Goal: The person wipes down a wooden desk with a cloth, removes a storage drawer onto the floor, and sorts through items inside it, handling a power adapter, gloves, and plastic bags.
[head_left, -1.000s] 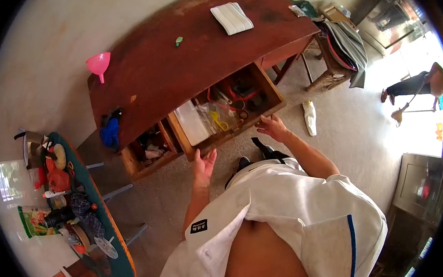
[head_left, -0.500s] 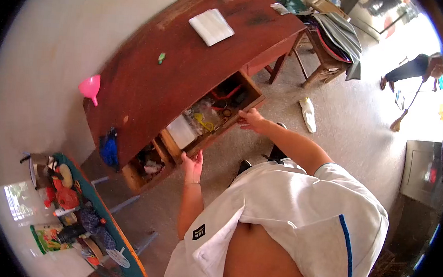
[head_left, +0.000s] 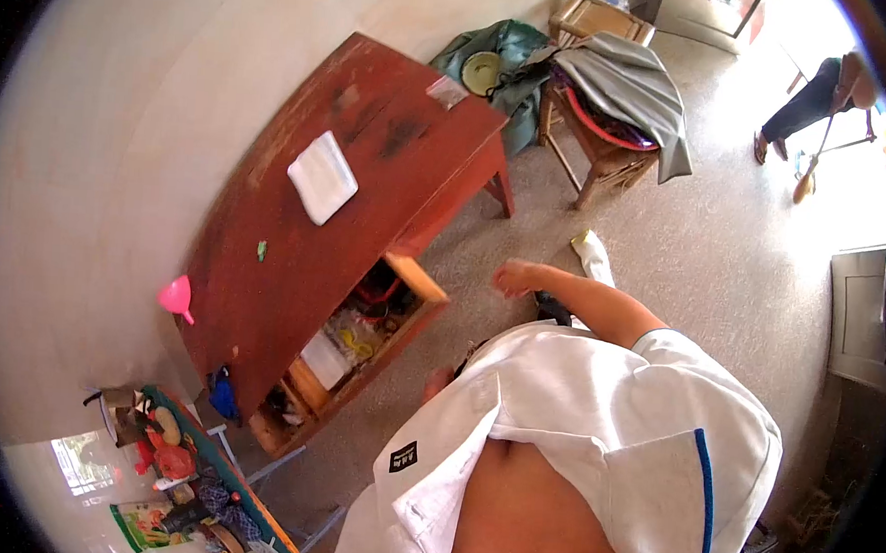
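Observation:
My right hand is in the air to the right of the desk's drawer, apart from it. Its fingers are loosely bent and a little blurred, with nothing seen in them. Only part of my left hand shows beside my white shirt; its fingers are mostly hidden. The wooden drawer is pulled out of the red-brown desk. Inside it lie yellow scissors, a white flat item and small clutter. A second drawer compartment shows to its left.
On the desk are a white stack and a pink funnel. A stool bears grey cloth. A white object lies on the floor. A cluttered green table stands lower left; another person is far right.
Both hands have left the drawer front and drawn back towards my body. My view has shifted, so the desk appears farther left and lower. The drawer is still pulled out.

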The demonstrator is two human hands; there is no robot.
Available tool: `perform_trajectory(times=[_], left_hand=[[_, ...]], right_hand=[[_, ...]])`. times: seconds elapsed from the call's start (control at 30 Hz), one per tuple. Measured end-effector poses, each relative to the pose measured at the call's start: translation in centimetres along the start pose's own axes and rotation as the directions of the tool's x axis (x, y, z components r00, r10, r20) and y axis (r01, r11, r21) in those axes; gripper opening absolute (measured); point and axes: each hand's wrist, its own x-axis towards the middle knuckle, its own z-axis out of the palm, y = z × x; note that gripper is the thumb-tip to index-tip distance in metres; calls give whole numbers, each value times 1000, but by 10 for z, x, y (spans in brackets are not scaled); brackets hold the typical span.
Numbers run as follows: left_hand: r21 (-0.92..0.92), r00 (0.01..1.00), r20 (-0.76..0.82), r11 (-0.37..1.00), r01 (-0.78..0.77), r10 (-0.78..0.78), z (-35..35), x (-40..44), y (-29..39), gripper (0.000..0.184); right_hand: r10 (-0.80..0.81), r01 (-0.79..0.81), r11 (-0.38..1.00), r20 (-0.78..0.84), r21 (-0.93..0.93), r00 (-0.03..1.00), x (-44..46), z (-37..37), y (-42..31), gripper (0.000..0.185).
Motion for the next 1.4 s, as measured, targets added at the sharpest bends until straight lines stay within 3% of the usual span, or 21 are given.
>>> perform_trajectory(times=[0.03, 0.1, 0.13, 0.17, 0.2, 0.23, 0.3, 0.37, 0.47, 0.67, 0.7, 0.83, 0.87, 0.9, 0.93, 0.97, 1.0, 1.07, 1.13, 1.2, 1.4], left_hand=[[89, 996, 6, 992, -86, 85, 12, 20, 23, 24], [-10, 979, 8, 979, -203, 203, 37, 54, 83, 20], [-214, 981, 10, 959, -186, 193, 47, 66, 112, 19], [-710, 995, 80, 698, 96, -56, 63, 55, 167, 22], [-781, 976, 206, 588, 209, -73, 61, 53, 207, 29], [-825, 970, 242, 531, 193, 23, 61, 60, 230, 26], [-817, 988, 151, 564, 119, 10, 63, 76, 270, 27], [-829, 993, 115, 550, 100, -8, 59, 98, 289, 27], [-905, 990, 91, 406, 125, -104, 46, 134, 292, 23], [-974, 964, -46, 224, 14, -263, 33, 208, 259, 26], [-996, 932, 0, 87, 33, -363, 31, 219, 249, 32], [-959, 921, 148, -279, 45, -359, 27, 226, 236, 46], [-952, 989, 150, -269, 145, 4, 27, 239, 216, 45], [-946, 920, 136, -226, 230, 367, 23, 263, 179, 44], [-944, 725, 106, -160, 289, 680, 28, 278, 158, 43], [-898, 949, 104, -382, 218, 296, 31, 259, 185, 40], [-879, 986, 82, -478, 2, -147, 33, 233, 222, 37], [-878, 924, 75, -465, -117, -374, 31, 217, 247, 35], [-907, 953, 51, -412, -81, -299, 30, 221, 236, 36], [-904, 949, 60, -420, -80, -310, 32, 220, 234, 37], [-944, 974, -32, -313, -104, -226, 39, 216, 218, 25]], right_hand=[[20, -8, 997, -163, 75, 986, -4, -31, 9, 26], [128, 11, 962, -482, 274, 867, 57, -81, 76, 20], [91, 99, 951, -572, 293, 815, 52, -103, 94, 18], [56, 189, 936, -655, 298, 754, 49, -120, 103, 17], [173, 105, 923, -642, 371, 747, 7, -129, 82, 17], [144, 112, 929, -625, 351, 767, 10, -133, 95, 15], [87, 125, 943, -591, 309, 802, 36, -145, 146, 11], [199, 154, 772, -465, 616, 863, 7, -137, 136, 9], [235, 79, 672, -314, 736, 920, -7, -126, 134, 9], [229, -30, 740, -210, 672, 951, -14, -155, 79, 19], [192, -6, 743, -205, 669, 960, -8, -163, 69, 20], [138, 40, 745, -214, 665, 967, 23, -191, 22, 21], [152, 43, 742, -230, 669, 961, 28, -194, 3, 22], [102, 125, 739, -294, 662, 950, 33, -195, -15, 22], [53, 207, 733, -357, 648, 932, 40, -197, -29, 23], [29, 322, 705, -479, 632, 877, 50, -203, -40, 24], [8, 432, 675, -591, 598, 806, 60, -211, -48, 25], [107, 644, 604, -848, 470, 519, 58, -224, -90, 26], [-237, 550, 833, -934, -55, 267, 54, -244, -94, 29], [-295, 478, 874, -876, -86, 381, 34, -253, -115, 28], [-528, 287, 846, -774, -449, 348, 53, -272, -196, 43]])
